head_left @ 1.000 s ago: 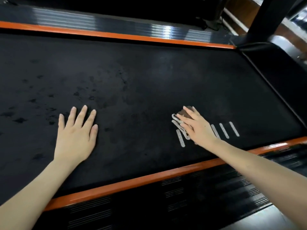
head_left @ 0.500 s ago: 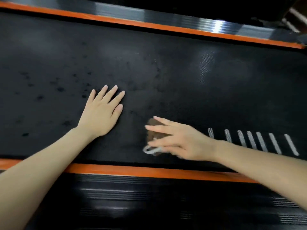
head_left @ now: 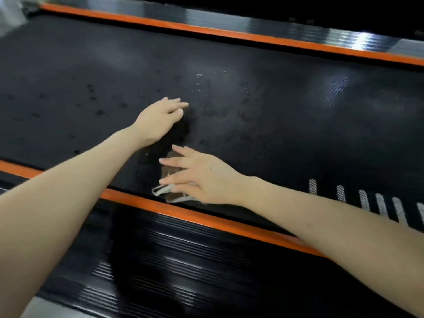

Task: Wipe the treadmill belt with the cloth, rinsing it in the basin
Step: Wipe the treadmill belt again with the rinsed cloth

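The black treadmill belt (head_left: pixel 275 115) fills the view, with dark wet spots on its left half. A small brown cloth with a pale edge (head_left: pixel 168 191) lies on the belt close to the near orange rail. My right hand (head_left: pixel 197 177) presses flat on the cloth with straight, spread fingers pointing left. My left hand (head_left: pixel 160 120) rests palm down on the bare belt just beyond it, fingers straight and holding nothing. The basin is out of view.
An orange stripe (head_left: pixel 206 216) and a ribbed black side rail (head_left: pixel 174 260) run along the near edge. A second orange stripe (head_left: pixel 229 34) borders the far side. White dashed marks (head_left: pixel 362 200) sit on the belt at the lower right.
My right hand has slid the cloth leftwards along the belt, away from the white marks and nearer the front rail. My left hand stays flat on the belt. The view has shifted left.
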{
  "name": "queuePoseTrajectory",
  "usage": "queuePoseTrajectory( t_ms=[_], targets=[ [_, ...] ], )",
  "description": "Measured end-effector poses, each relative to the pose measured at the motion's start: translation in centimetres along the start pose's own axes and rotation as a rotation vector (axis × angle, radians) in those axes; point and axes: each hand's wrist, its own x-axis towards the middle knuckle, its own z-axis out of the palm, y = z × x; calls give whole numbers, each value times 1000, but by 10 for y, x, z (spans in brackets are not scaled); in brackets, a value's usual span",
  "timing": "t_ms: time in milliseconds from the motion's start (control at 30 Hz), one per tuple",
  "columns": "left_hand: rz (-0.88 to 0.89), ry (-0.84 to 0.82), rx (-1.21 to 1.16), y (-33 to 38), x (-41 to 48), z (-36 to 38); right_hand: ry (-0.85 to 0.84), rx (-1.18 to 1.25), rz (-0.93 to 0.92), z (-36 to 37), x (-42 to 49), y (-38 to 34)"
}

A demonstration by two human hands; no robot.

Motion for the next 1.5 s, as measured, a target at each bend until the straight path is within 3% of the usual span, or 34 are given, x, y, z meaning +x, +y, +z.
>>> queuePoseTrajectory(
  t_ms=[100, 167, 300, 367, 400, 467, 567, 667, 733, 833, 900, 1000, 1100, 1233, 1400, 1500],
  targets=[
    [-12, 28, 128, -1, 9, -10, -8, -34, 11, -14, -21, 11],
    [4, 9, 279, -4, 18, -12, 72, -113, 110, -28, -46, 41],
    [122, 22, 518, -17, 33, -8, 229, -192, 819, -69, -63, 121],
    [172, 14, 562, -23, 40, -6, 264, -190, 1047, -70, -49, 133],
    [184, 4, 567, -26, 44, -5, 285, -205, 1061, -64, -41, 126],
    [205, -12, 576, -31, 54, -4, 347, -220, 880, -44, -28, 90],
    [244, -37, 606, -38, 80, -6, 220, -138, 584, -13, -22, 24],
    [264, -39, 630, -41, 108, -9, 202, -141, 524, -26, -23, 43],
    [275, -31, 642, -42, 126, -11, 277, -321, 639, -37, -22, 88],
    [324, -32, 646, -40, 143, -8, 380, -310, 1147, -58, -6, 149],
    [348, -44, 637, -39, 152, -4, 430, -330, 1279, -53, 13, 159],
    [340, -94, 620, -41, 163, 1, 488, -270, 1081, -33, 33, 108],
    [331, -81, 623, -45, 161, 8, 307, -184, 932, -10, 26, 41],
    [355, -59, 618, -47, 156, 10, 282, -266, 807, -19, 20, 77],
    [342, -61, 592, -48, 156, 11, 390, -318, 1213, -50, 54, 180],
    [338, -53, 570, -48, 155, 10, 408, -324, 1249, -45, 63, 183]
  ],
)
